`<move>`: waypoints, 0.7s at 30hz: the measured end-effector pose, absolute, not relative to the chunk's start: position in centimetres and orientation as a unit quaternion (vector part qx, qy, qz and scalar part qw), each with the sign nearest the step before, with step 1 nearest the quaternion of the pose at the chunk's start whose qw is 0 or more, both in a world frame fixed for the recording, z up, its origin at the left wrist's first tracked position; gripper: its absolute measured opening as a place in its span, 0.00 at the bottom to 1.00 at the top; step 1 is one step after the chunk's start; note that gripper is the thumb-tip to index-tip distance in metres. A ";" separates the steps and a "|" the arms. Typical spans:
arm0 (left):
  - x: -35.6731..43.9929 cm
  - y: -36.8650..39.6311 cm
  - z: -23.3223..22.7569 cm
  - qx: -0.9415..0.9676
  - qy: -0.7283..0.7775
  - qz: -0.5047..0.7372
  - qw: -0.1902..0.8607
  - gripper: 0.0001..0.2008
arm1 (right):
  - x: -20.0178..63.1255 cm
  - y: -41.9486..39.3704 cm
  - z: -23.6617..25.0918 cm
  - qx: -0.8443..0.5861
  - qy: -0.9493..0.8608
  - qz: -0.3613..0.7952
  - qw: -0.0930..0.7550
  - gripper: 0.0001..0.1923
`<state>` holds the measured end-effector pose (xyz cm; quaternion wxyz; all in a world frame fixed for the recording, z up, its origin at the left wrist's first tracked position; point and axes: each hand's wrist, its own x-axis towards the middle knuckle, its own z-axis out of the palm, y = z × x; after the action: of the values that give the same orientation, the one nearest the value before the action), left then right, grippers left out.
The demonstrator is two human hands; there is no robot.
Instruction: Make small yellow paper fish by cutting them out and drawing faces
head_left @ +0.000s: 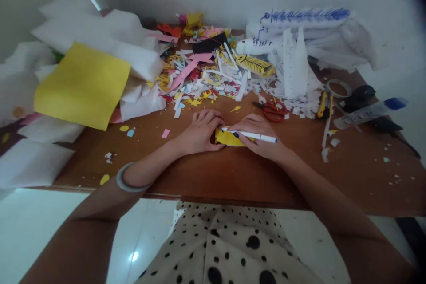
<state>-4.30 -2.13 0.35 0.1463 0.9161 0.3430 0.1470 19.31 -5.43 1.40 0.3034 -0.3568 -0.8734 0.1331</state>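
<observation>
My right hand (258, 135) is closed round a white marker (261, 136) with a dark blue end, tilted low over a small yellow piece (229, 137). The marker's tip rests at or close to the piece's upper left part, where a dark mark shows. With thumb and fingers, my left hand (204, 131) grips the left end of this yellow piece and keeps it at the table. A white edge shows under the piece, and its right part is partly hidden by my right hand.
A heap of paper scraps (206, 75) lies along the wall. Red-handled scissors (274, 111), a yellow cutter (322, 104), a tape roll (338, 88) and a clear tube (369, 113) lie right. White foam sheets (109, 35) and a yellow sheet (83, 84) are piled left on the brown table (213, 177).
</observation>
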 end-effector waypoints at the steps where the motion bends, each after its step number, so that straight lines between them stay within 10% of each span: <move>1: -4.3 -2.1 0.4 0.916 0.343 0.147 0.148 0.25 | 19.3 -5.5 1.4 -0.355 -0.872 0.132 0.308 0.10; 21: -4.3 -2.1 0.4 0.916 0.350 0.140 0.138 0.25 | 19.5 -5.6 1.7 -0.348 -0.877 0.104 0.314 0.11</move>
<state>-4.33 -2.12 0.39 0.1383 0.9159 0.3498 0.1402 19.49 -5.63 1.66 0.3145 -0.3483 -0.8769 0.1044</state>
